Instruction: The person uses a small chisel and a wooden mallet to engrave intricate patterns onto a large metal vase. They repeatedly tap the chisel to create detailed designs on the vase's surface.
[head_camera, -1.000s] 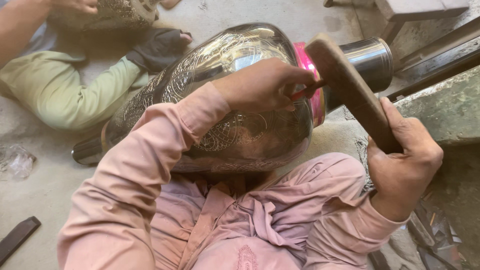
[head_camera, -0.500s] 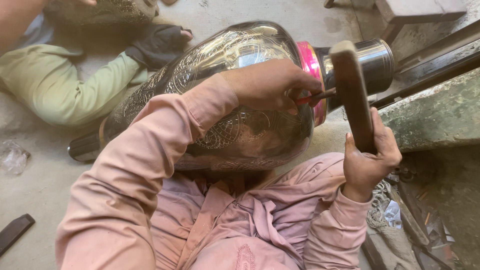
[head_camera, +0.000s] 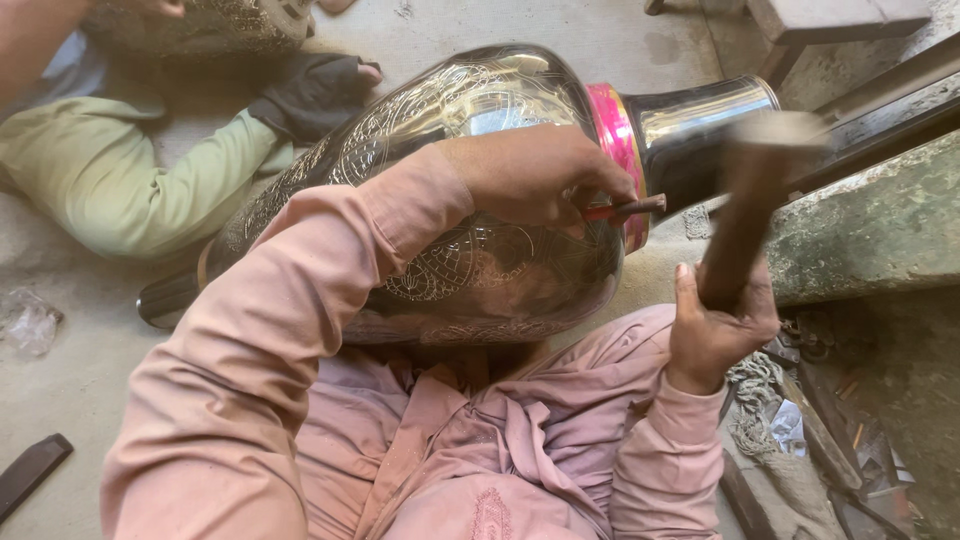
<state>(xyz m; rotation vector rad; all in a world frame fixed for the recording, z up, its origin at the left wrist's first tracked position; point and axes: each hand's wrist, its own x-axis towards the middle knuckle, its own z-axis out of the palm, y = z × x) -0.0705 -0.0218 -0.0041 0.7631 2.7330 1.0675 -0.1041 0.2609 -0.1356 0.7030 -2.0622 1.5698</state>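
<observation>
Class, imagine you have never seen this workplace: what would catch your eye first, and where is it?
First, the big shiny engraved metal vase lying on its side across the person's lap, with a pink band at its neck. Next, the left hand pressing a thin red-handled chisel against the vase near that band. To the right, the right hand holds a blurred wooden mallet raised.
</observation>
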